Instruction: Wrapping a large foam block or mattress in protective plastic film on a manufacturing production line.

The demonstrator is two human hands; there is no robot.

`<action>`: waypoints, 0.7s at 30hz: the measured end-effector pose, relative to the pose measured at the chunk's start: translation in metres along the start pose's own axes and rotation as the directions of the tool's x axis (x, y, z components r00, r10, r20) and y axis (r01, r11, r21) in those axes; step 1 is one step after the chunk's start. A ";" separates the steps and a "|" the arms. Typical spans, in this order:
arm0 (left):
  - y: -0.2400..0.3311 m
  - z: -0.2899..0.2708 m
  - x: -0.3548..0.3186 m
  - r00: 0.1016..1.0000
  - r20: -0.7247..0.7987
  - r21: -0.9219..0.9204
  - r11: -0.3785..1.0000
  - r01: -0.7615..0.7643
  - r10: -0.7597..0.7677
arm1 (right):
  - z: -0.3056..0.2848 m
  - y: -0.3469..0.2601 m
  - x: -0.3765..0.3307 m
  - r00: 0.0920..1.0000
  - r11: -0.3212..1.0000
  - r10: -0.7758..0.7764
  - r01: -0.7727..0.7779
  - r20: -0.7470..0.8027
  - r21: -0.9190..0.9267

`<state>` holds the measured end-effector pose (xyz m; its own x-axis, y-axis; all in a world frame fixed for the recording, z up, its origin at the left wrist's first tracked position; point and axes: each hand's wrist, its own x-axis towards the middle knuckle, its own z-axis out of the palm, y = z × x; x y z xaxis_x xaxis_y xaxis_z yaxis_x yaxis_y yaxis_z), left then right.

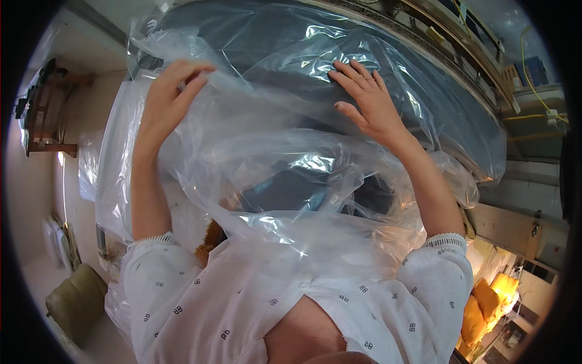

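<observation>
A large clear plastic sheet (260,145) lies in loose, shiny folds over a dark grey surface (267,39) and reaches back against my body. My left hand (173,97) is at the far left of the sheet, thumb and fingers drawn together on the film; its fingertips are slightly blurred. Flat on the plastic at the far right rests my right hand (367,100), its fingers spread and holding nothing. Around both hands the film is wrinkled, and between them it looks smeared by motion.
A long rail (454,39) runs behind the dark surface at the upper right. Yellow cable (533,91) hangs beyond it. An olive cushion-like bundle (79,303) is at the lower left, and yellow fabric (488,309) at the lower right. A wooden rack (48,115) stands at left.
</observation>
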<state>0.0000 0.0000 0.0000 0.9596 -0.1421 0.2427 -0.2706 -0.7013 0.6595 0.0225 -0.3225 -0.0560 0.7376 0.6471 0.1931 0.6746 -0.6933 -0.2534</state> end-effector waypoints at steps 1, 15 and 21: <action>0.001 0.003 0.003 1.000 0.007 -0.007 1.000 -0.005 0.005 | -0.001 -0.002 -0.003 1.000 0.999 -0.005 0.004 -0.014 -0.036; 0.011 0.089 0.105 0.998 -0.011 -0.512 0.858 0.041 -0.055 | -0.024 0.005 0.022 0.963 0.884 0.103 0.027 -0.251 0.467; 0.026 0.056 0.099 0.853 -0.418 -0.015 0.936 -0.351 0.314 | -0.039 0.015 0.054 0.935 0.486 0.009 -0.315 0.355 0.815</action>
<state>0.0924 -0.0712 0.0011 0.7015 -0.0493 0.7110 -0.5916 -0.5964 0.5424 0.0738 -0.3101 -0.0127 0.6848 0.7112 -0.1585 0.0715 -0.2821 -0.9567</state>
